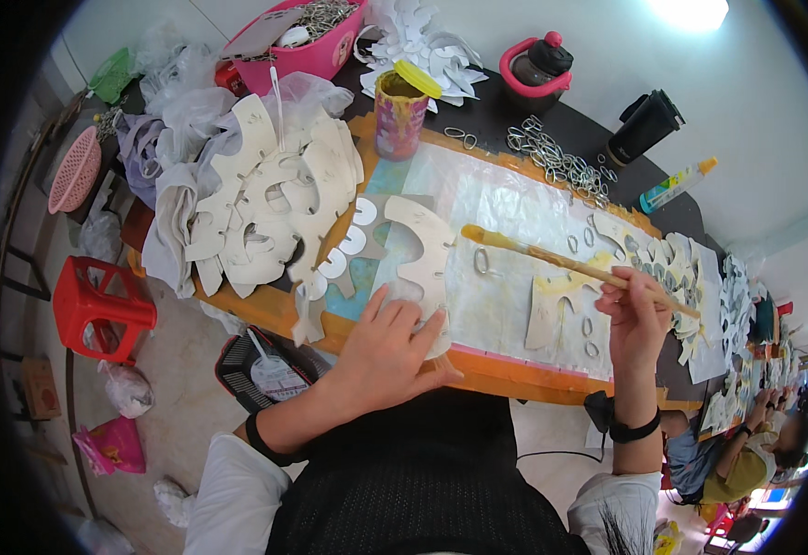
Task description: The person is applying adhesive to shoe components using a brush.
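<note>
Pressing down now with the left hand [387, 356], palm down and fingers spread wide, on the near end of a cream, C-shaped flat cut-out [435, 264]; leaving its curved far end bare beyond the fingertips. Reaching in with that forearm from the near left. Gripping a long, slender wooden brush [552, 257] in the right hand [633, 305], with fingers drawn narrow round the handle and forearm held steeply upright. Slanting the ochre-coated tip far and left, to just beside the cut-out's right edge; can't tell whether touching.

Counting outward: four white oval discs [353, 241] in a slanting row just left, then one lone silvery oval ring [482, 263] to the right on a shiny white sheet [496, 314]. Spotting one notched cream piece [543, 314] farther right. Passing on to one smeared pink-purple jar [399, 125] on the far side, one heap of silvery rings [570, 166] too tangled to count, one black tumbler [642, 129] at far right. Closing far left on one pile of cream cut-outs [275, 185], too overlapped for counting.
</note>
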A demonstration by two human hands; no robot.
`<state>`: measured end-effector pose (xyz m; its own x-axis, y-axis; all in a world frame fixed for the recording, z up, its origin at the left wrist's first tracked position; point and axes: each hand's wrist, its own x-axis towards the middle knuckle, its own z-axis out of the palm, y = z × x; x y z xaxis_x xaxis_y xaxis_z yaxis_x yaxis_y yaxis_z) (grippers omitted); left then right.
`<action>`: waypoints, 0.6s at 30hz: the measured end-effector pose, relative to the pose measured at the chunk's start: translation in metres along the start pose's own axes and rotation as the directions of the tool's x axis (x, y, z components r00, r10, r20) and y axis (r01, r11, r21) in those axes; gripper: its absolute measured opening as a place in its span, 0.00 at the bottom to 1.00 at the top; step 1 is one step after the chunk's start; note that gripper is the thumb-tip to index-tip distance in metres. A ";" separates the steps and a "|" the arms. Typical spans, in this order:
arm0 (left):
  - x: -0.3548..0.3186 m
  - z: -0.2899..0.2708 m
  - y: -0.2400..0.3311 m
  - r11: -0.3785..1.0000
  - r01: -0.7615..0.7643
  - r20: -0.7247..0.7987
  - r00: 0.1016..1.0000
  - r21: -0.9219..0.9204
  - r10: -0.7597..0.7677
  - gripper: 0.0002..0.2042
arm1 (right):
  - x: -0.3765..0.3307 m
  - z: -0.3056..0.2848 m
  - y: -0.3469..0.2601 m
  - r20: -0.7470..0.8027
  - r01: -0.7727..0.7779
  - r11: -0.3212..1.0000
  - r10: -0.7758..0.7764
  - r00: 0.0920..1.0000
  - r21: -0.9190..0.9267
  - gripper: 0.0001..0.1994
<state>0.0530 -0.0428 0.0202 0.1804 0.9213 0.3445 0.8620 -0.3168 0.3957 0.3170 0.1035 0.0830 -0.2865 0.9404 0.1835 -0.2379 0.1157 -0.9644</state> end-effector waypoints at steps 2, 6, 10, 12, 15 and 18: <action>-0.001 -0.006 -0.001 0.995 0.025 -0.007 1.000 -0.097 -0.026 0.33 | -0.006 0.009 0.002 0.034 -0.014 0.994 0.018 0.999 -0.109 0.12; -0.004 -0.011 -0.005 0.994 0.008 0.019 1.000 -0.110 -0.006 0.34 | -0.011 0.026 0.006 0.107 -0.030 0.974 0.055 0.993 -0.227 0.11; -0.006 -0.014 -0.009 0.982 0.003 0.076 0.997 -0.190 0.011 0.32 | -0.014 0.034 0.007 0.202 0.021 0.937 0.053 0.978 -0.349 0.10; -0.007 -0.014 -0.010 0.977 -0.001 0.071 0.997 -0.214 0.017 0.31 | -0.017 0.035 0.003 0.247 0.030 0.916 0.076 0.966 -0.400 0.10; -0.008 -0.007 -0.010 0.982 0.011 0.030 1.000 -0.190 -0.005 0.28 | -0.023 0.033 -0.004 0.309 0.087 0.900 0.055 0.949 -0.427 0.09; -0.005 0.002 -0.010 0.987 0.034 -0.041 0.998 -0.158 -0.041 0.27 | -0.025 0.047 -0.005 0.226 0.110 0.867 0.003 0.974 -0.486 0.08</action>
<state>0.0440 -0.0437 0.0128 0.1258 0.9235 0.3625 0.7820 -0.3172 0.5366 0.2821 0.0644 0.0923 -0.4895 0.8442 0.2186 0.2129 0.3587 -0.9088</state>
